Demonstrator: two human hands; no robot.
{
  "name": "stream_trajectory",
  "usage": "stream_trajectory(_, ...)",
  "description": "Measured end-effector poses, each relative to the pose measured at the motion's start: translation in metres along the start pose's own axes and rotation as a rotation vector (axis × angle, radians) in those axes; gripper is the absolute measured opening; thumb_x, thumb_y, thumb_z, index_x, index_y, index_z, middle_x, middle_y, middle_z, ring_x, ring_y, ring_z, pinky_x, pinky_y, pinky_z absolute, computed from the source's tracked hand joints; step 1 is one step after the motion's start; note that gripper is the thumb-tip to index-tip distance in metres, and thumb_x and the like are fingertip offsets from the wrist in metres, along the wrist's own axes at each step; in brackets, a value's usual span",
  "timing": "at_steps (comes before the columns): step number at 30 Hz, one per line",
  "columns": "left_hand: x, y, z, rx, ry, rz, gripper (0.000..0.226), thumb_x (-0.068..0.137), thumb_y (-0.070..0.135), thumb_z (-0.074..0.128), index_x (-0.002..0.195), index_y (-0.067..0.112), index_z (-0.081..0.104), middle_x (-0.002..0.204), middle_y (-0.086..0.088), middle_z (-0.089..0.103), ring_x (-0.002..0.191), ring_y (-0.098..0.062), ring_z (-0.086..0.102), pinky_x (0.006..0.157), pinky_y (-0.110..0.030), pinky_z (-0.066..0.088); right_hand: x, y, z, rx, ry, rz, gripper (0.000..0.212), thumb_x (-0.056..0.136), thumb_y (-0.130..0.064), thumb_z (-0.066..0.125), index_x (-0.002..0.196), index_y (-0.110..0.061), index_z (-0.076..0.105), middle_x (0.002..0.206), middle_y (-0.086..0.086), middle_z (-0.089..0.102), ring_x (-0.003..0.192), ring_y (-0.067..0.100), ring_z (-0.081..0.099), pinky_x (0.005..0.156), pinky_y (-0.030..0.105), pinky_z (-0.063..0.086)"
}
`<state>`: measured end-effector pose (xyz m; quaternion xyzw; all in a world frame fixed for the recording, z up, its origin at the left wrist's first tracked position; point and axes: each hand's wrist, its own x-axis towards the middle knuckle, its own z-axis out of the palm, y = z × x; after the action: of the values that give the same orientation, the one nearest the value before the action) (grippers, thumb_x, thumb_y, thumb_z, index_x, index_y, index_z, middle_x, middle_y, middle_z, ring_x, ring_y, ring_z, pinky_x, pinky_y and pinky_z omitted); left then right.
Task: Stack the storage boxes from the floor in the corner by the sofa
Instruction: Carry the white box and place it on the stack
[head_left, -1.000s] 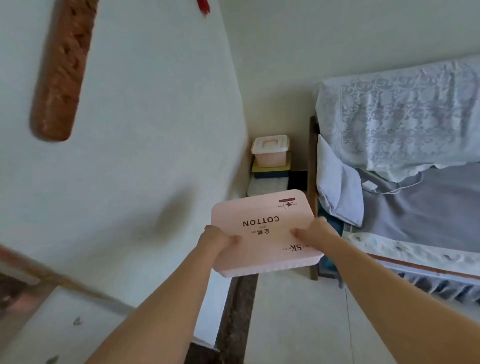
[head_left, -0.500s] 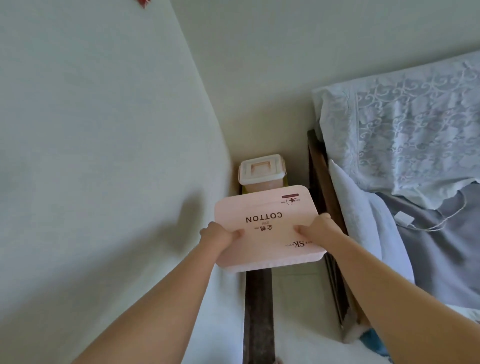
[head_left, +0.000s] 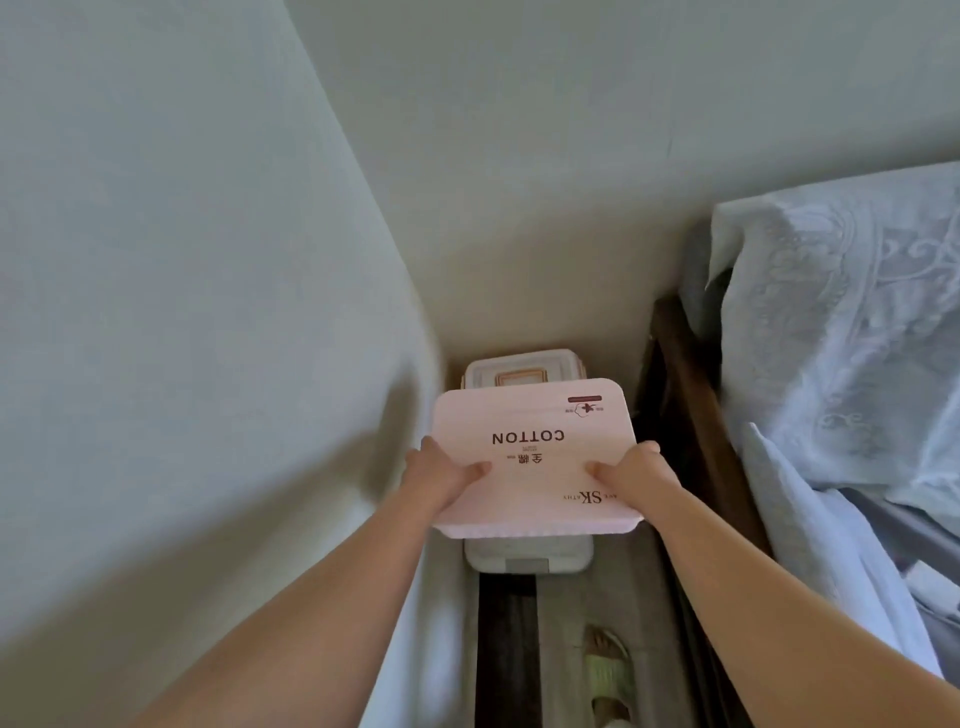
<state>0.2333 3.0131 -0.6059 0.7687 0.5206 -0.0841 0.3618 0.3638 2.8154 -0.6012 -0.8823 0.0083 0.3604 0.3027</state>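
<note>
The pale wall (head_left: 182, 312) fills the left side and meets the back wall in a narrow corner, which leaves only a slim slot of floor for the stack. The left hand (head_left: 441, 475) grips the near-left edge of the pink COTTON box (head_left: 535, 457), thumb lying on the lid and the other fingers curled under the rim, out of sight. The box is carried flat and level, printed lid up with the lettering upside down to the wearer, directly over the boxes already in the corner. Holding it by two opposite edges probably keeps it from tipping while it is lined up in so tight a gap.

Beneath it, the white handled box (head_left: 522, 366) shows past its far edge, close against the back wall, and a grey-white lidded box (head_left: 530, 556) shows under its near edge on the floor. Whether the pink box already touches either one cannot be told.

The right hand (head_left: 636, 475) mirrors the left, thumb on the lid, fingers wrapped round the near-right edge. Just beside it stands the dark wooden sofa frame (head_left: 685, 395), draped with a pale blue lace cover (head_left: 841, 322). A foot in a green slipper (head_left: 605, 675) stands on the floor below.
</note>
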Motion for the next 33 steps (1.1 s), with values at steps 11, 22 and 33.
stream_trajectory(11, 0.217, 0.062, 0.036, 0.076, -0.129, -0.062, 0.092, 0.081, 0.031, 0.074, 0.154, 0.030, 0.018, 0.148, -0.015, 0.031, 0.130, -0.034, 0.045, 0.109, -0.040, 0.040, 0.223, -0.090, 0.030, -0.072, -0.050, 0.025, 0.074, 0.088, -0.036, 0.066, 0.137, 0.004, 0.029, 0.114, 0.019, 0.054, 0.108, 0.035, 0.059, 0.080, 0.036, 0.047)
stream_trajectory(22, 0.302, 0.054, 0.078, 0.134, -0.117, -0.085, 0.085, 0.081, 0.025, 0.071, 0.148, 0.044, 0.023, 0.145, -0.011, 0.025, 0.126, -0.037, 0.044, 0.103, -0.049, 0.046, 0.311, -0.106, 0.080, -0.222, -0.094, 0.064, 0.075, 0.089, -0.028, 0.067, 0.140, 0.002, 0.022, 0.131, 0.020, 0.054, 0.117, 0.037, 0.058, 0.084, 0.039, 0.049)
stream_trajectory(33, 0.232, 0.092, 0.072, 0.402, -0.192, -0.045, 0.086, 0.089, 0.034, 0.064, 0.155, 0.025, 0.009, 0.159, -0.022, 0.002, 0.146, -0.041, 0.011, 0.116, -0.052, 0.024, 0.244, -0.099, 0.061, -0.250, -0.018, 0.008, 0.072, 0.086, -0.033, 0.068, 0.140, -0.007, 0.028, 0.140, 0.014, 0.043, 0.126, 0.034, 0.048, 0.091, 0.044, 0.049)
